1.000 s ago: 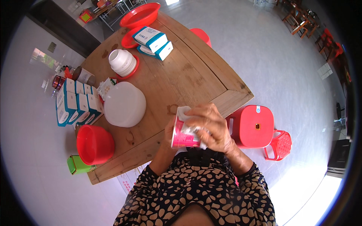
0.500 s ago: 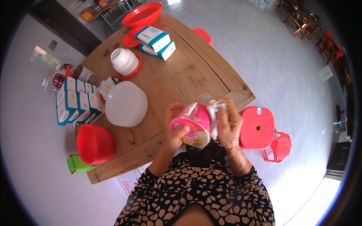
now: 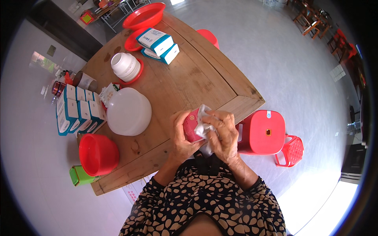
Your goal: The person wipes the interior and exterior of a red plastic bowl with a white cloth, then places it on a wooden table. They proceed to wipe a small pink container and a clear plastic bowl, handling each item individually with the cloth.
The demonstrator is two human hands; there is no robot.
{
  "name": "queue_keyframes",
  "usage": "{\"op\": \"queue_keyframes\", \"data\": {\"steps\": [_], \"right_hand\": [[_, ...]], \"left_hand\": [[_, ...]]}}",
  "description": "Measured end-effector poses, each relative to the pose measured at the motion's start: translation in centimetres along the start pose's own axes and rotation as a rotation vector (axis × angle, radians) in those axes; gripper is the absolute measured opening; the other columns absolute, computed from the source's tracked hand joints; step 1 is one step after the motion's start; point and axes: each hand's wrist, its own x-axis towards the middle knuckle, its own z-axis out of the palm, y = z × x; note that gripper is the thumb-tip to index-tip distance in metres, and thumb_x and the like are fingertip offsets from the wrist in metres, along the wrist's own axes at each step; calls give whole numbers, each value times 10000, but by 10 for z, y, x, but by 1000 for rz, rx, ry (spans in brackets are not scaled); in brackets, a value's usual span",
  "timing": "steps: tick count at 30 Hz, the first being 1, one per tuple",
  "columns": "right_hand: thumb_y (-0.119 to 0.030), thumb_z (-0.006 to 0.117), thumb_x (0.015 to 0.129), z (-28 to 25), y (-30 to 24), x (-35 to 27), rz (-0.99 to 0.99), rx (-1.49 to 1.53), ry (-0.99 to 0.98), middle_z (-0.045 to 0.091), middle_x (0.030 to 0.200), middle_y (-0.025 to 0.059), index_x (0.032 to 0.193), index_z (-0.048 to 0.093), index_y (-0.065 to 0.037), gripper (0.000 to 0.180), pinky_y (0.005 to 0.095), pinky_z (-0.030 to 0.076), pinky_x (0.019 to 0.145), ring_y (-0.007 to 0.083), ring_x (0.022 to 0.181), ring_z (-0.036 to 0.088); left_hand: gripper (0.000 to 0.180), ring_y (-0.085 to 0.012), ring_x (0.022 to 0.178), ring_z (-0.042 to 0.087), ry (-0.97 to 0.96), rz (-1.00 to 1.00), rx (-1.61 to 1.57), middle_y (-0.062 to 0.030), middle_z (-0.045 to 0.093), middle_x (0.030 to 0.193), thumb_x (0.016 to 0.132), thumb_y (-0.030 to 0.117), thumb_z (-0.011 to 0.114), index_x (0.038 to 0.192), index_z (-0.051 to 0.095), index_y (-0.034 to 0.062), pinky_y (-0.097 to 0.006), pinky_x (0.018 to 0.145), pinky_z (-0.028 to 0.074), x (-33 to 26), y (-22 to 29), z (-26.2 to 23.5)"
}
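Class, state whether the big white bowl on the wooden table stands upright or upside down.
Upside down: the white bowl shows a smooth domed outside, with no opening or rim facing up.

Ahead of the grip: bare wooden table, open passage. Left of grip: white bowl and red bowl block (boxes stacked beyond). Right, off the table edge: red stool close by.

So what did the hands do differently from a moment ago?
The left hand kept hold of the pink cup but turned it. The right hand brought the white cloth from the cup's side onto its front, pressing it there. The white bowl, red bowl and boxes on the wooden table stayed put.
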Motion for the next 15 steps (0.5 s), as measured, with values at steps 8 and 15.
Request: {"op": "queue_keyframes", "data": {"steps": [8, 15], "right_hand": [[27, 562, 773, 5, 17, -4, 188, 154, 55, 604, 1088, 133, 1081, 628, -39, 322, 369, 450, 847, 299, 947, 557], [-9, 665, 635, 9, -3, 2, -263, -188, -69, 589, 1131, 74, 1007, 653, -60, 376, 361, 445, 849, 281, 986, 512]], "left_hand": [[798, -289, 1080, 482, -39, -69, -58, -147, 459, 1189, 584, 87, 853, 1263, 440, 14, -386, 931, 416, -9, -13, 0], [776, -269, 1080, 491, -77, -57, -4, -149, 451, 1185, 594, 93, 860, 1245, 445, 5, -353, 923, 417, -6, -10, 0]]}}
